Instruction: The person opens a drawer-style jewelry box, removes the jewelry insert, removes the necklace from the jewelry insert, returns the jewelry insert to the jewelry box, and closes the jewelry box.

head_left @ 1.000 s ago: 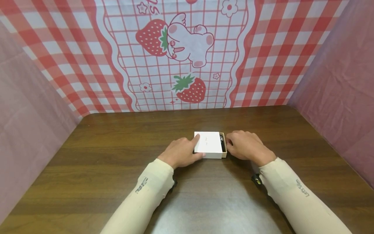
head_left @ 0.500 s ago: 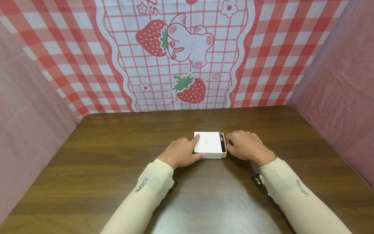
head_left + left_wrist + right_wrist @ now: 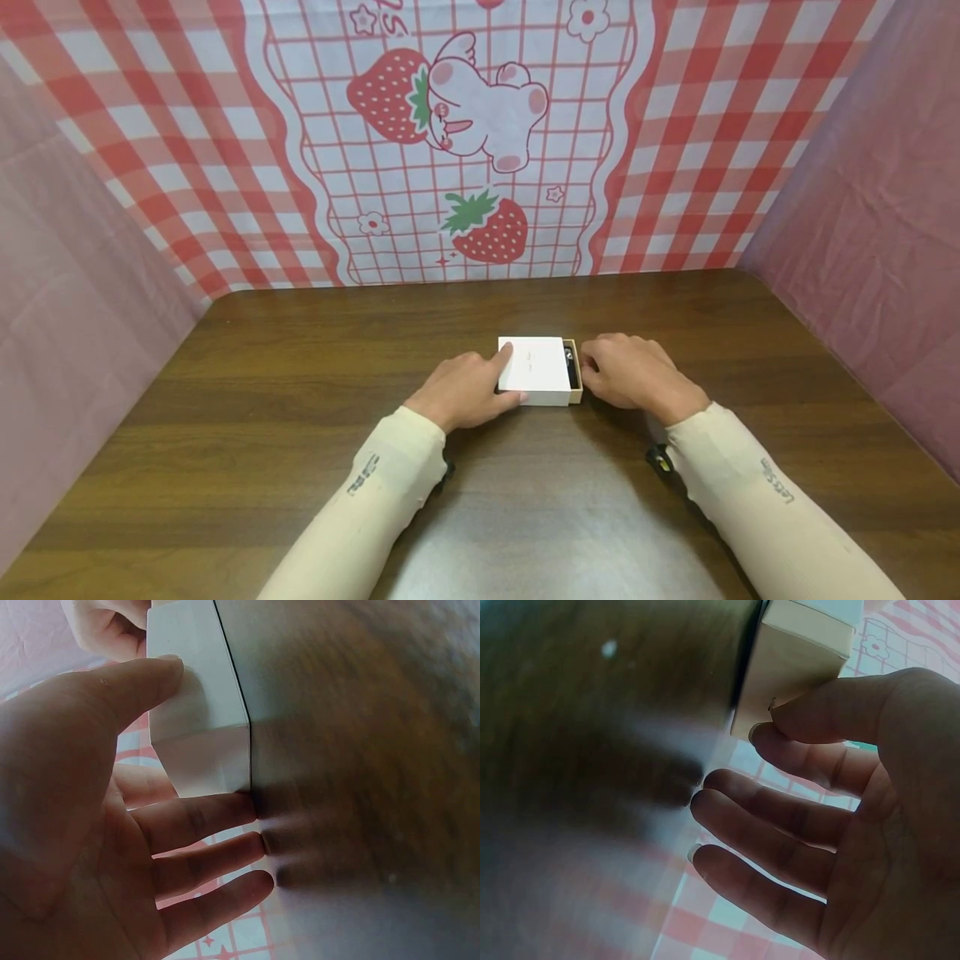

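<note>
Gripping from both ends, the left hand (image 3: 461, 390) holds the cover (image 3: 536, 364) by its left end, thumb on the near side, while the right hand (image 3: 633, 371) pinches thumb and index finger at the end of the tray (image 3: 799, 667); exactly what those tips have caught is too small to tell. Behind everything hangs a red-and-white checked cloth (image 3: 678, 158) with strawberry prints, and pink drapes (image 3: 82, 275) close off both sides. Next comes the table (image 3: 262, 350), dark brown wood grain, glossy toward the person, its far edge meeting the cloth. On it, right of centre, the cover and tray lie flat as one small box between the hands. I judge the work partway: a narrow strip of tray is out to the right, most of it is under the cover, and the rest of the slide is left to do. Smallest, a black item (image 3: 572, 377) sits in that strip, with something shiny (image 3: 569, 357) toward its far end.
</note>
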